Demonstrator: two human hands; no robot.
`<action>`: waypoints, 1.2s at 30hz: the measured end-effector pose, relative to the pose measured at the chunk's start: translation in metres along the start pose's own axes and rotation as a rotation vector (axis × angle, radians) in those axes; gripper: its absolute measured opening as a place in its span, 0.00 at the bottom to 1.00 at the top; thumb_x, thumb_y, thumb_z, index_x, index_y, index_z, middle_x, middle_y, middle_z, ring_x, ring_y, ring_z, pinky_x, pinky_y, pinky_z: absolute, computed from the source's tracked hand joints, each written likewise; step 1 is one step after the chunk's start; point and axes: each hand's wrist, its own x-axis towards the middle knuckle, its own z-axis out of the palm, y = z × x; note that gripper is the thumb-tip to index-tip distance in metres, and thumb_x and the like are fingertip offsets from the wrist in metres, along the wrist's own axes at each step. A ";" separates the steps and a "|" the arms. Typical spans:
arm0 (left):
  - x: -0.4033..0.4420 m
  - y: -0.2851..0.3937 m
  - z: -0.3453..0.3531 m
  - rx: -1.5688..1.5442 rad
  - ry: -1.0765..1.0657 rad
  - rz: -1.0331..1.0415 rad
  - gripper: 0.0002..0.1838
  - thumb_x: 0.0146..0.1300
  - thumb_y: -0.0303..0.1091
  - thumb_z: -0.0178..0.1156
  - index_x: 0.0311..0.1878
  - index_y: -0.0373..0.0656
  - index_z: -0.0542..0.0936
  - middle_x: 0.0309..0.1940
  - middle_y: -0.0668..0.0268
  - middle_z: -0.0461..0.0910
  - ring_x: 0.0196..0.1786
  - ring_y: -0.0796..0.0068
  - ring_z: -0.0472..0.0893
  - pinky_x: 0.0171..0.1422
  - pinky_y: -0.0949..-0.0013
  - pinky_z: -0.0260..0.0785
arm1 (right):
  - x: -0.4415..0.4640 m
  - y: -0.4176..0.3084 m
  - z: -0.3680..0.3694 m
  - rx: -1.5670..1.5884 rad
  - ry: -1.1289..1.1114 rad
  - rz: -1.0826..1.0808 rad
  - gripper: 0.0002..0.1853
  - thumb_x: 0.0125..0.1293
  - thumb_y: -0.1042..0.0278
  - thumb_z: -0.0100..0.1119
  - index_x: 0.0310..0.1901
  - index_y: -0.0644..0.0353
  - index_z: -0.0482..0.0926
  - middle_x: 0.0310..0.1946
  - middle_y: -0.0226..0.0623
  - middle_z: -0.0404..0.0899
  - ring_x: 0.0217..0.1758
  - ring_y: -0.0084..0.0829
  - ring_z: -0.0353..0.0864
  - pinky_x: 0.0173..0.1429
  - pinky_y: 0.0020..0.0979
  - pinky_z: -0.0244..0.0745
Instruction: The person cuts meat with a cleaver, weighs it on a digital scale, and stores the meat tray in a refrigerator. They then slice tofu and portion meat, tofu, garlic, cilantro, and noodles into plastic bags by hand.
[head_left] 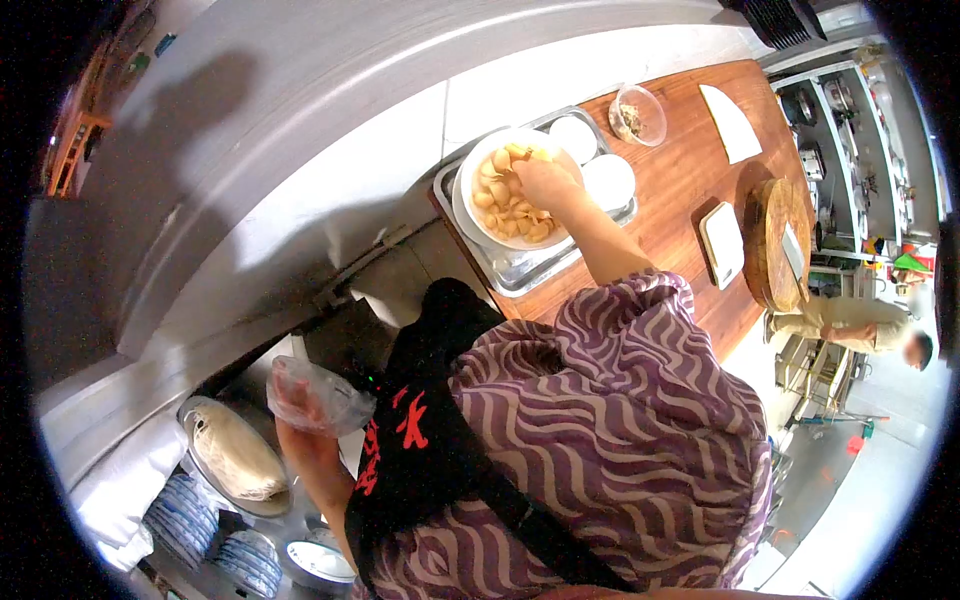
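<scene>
My right hand [550, 187] reaches over a white bowl [567, 160], its fingers closed together among pale-yellow food pieces [515, 212]. The pieces are rounded and lie in liquid; their exact kind is unclear, and my fingertips are partly hidden. The bowl stands on a metal tray [515, 277] beside two white round lids or bowls [608, 182]. Low on the left, my left hand [300, 395] is wrapped round a clear plastic container [335, 398]. It is held in the air near my black apron, away from the tray.
A clear bowl [650, 117] with some chopped food stands on the wooden table [660, 185]. Further right are a white board [722, 245] and a round chopping block [775, 270] with a cleaver [794, 250]. Stacked patterned bowls [185, 515] sit lower left. Another person [850, 325] stands far right.
</scene>
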 end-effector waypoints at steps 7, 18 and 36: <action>0.006 -0.008 -0.038 -0.119 -0.069 -0.064 0.25 0.65 0.38 0.50 0.65 0.44 0.64 0.53 0.67 0.72 0.50 0.77 0.72 0.58 0.70 0.64 | -0.011 -0.002 -0.009 0.148 0.115 -0.111 0.10 0.58 0.64 0.55 0.35 0.62 0.73 0.32 0.47 0.79 0.39 0.45 0.79 0.44 0.41 0.71; -0.001 -0.008 0.006 -0.047 0.067 -0.011 0.26 0.64 0.38 0.51 0.64 0.43 0.64 0.47 0.66 0.75 0.43 0.78 0.74 0.38 0.78 0.68 | -0.017 -0.021 -0.015 0.405 0.254 0.162 0.10 0.51 0.64 0.57 0.32 0.61 0.74 0.27 0.49 0.78 0.36 0.47 0.79 0.44 0.41 0.72; 0.014 -0.015 -0.029 -0.143 0.040 -0.091 0.25 0.64 0.37 0.51 0.64 0.45 0.64 0.50 0.64 0.74 0.37 0.79 0.74 0.32 0.79 0.67 | -0.037 0.000 -0.045 1.745 -0.208 0.311 0.14 0.69 0.70 0.46 0.51 0.69 0.72 0.36 0.35 0.76 0.34 0.22 0.76 0.36 0.20 0.75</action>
